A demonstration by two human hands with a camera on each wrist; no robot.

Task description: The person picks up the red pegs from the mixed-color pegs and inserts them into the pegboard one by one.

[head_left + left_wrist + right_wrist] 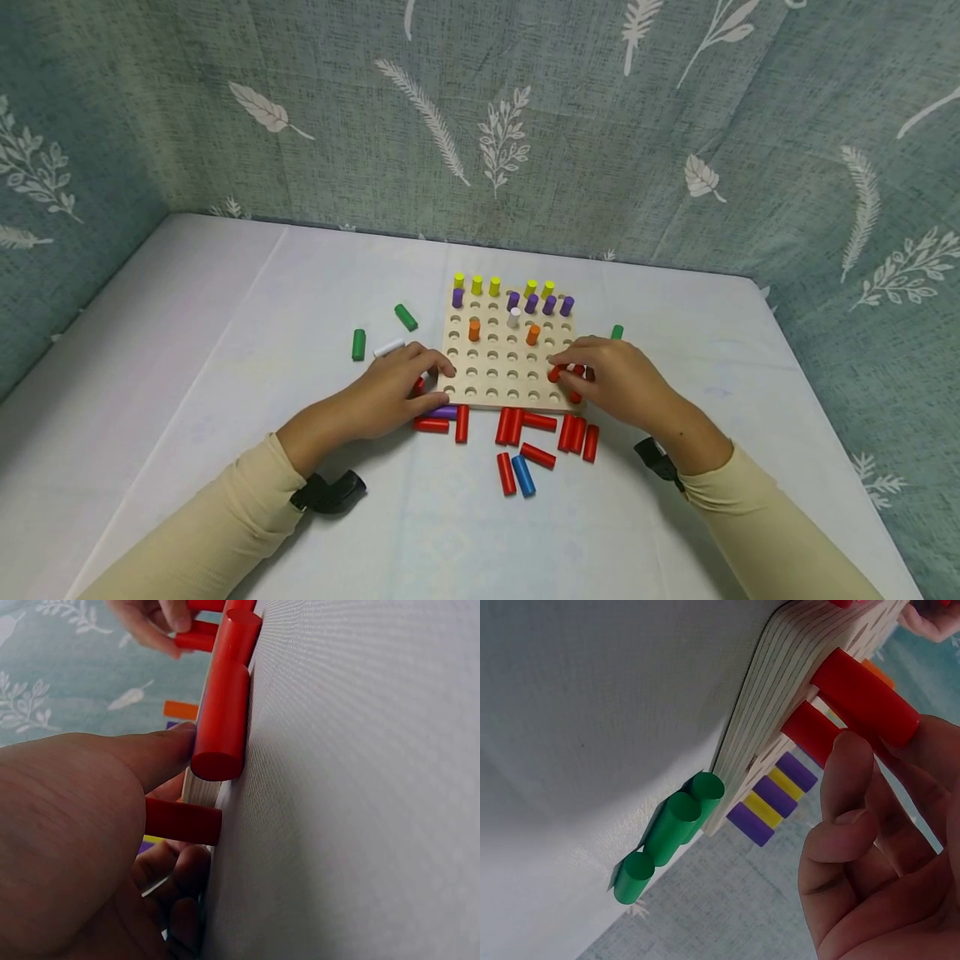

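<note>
A wooden pegboard (501, 387) with rows of round holes lies on the table. At its near left corner, my left hand (390, 387) holds the board, thumb at the front edge and index fingertip on the top. A red peg (184, 821) sits beneath that palm, partly hidden. At the board's near right, my right hand (618, 379) pinches a red peg (866, 697) between thumb and fingers, its lower end at the board. Another red peg (812, 731) stands beside it, partly behind the fingers. Yellow, purple, orange and white pegs stand farther back in the board.
Several loose red pegs (504, 427) and a blue peg (523, 476) lie before the board. A purple peg (442, 412) lies by the left thumb. Green pegs (358, 344) and a white peg (388, 347) lie left; more green pegs (671, 825) are right. A patterned cloth (480, 125) hangs behind.
</note>
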